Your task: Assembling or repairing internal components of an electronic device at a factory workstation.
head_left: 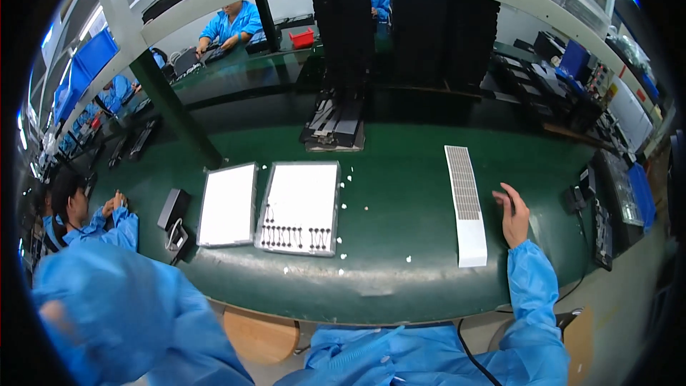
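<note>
My right hand [513, 216] hovers over the green table, fingers loosely bent and apart, with nothing visible in them. Just left of it lies a long white sheet [471, 244] bearing rows of small greyish labels; hand and sheet do not touch. A blurred blue sleeve [107, 307], seemingly my left arm, fills the lower left close up. A smeared skin-coloured patch beside it shows no distinct fingers. Two white panels in clear frames, a left one [227, 204] and a right one [300, 196], lie left of centre. Small black parts with thin leads [296, 236] line the right panel's near end.
White scraps [344, 206] dot the green table [396, 193]. Flat dark parts [336, 118] lie beyond the panels, before tall black stacks [344, 36]. A dark box-shaped device [173, 209] stands left. Co-workers sit at the left [107, 225] and far side [239, 23]. A post [171, 107] rises from the table.
</note>
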